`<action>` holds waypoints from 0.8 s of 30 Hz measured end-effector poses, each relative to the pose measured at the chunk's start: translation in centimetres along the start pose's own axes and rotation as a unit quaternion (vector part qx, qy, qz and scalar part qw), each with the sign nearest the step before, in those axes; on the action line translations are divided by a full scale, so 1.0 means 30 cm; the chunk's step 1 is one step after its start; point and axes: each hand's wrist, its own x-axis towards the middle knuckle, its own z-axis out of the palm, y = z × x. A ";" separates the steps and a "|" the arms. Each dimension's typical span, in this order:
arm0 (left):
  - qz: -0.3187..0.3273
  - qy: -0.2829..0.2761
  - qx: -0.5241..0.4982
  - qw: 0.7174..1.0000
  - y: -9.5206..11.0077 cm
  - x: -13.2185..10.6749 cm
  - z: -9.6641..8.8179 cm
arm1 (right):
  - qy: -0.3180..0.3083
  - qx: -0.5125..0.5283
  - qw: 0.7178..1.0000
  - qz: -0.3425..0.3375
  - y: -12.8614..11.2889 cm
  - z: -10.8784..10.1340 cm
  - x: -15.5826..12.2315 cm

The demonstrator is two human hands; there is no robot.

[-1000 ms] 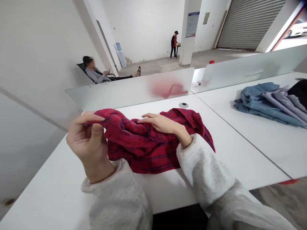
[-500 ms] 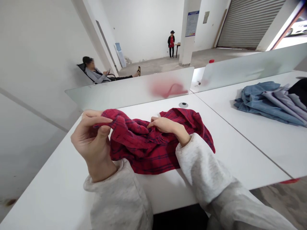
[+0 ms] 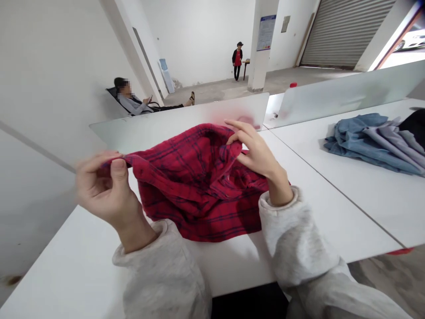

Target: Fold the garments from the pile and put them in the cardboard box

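Where the red plaid shirt (image 3: 186, 177) lies, head view, your surface is a white table (image 3: 320, 212). Behind the shirt, a frosted partition (image 3: 146, 132); past it, one person (image 3: 131, 104) reclines beyond the shirt's left end, another (image 3: 237, 60) stands farther back, near a pillar (image 3: 257, 75). Blue and lilac clothes (image 3: 358, 137) heaped well right of the shirt, across a seam (image 3: 332, 183).

Room to move: bare tabletop between shirt and seam, plus a strip from the shirt's near hem to the front edge. Tighter behind, where the partition stands.

Hands apart: your left hand (image 3: 106, 188) pinches the shirt's left edge, your right hand (image 3: 259, 153) its raised upper-right edge. Since half a second ago, your right hand has risen rightward, spreading the shirt; the clothes lie unchanged.
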 end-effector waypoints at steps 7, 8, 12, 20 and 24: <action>-0.047 -0.069 0.254 0.964 0.010 -0.022 -0.019 | 0.018 -0.033 0.999 0.018 -0.044 -0.034 -0.006; -0.071 -0.086 0.272 0.956 0.013 -0.024 -0.018 | 0.004 -0.043 0.999 0.022 -0.037 -0.025 -0.006; -0.176 -0.185 0.286 0.924 0.035 -0.023 -0.018 | -0.060 -0.065 0.995 0.045 -0.020 0.003 -0.002; -0.182 -0.366 0.257 0.876 0.051 -0.023 -0.012 | -0.202 -0.046 0.975 0.076 -0.026 0.013 0.005; -0.162 -0.438 0.261 0.845 0.011 -0.032 -0.009 | -0.287 0.062 0.952 0.083 -0.025 -0.002 -0.004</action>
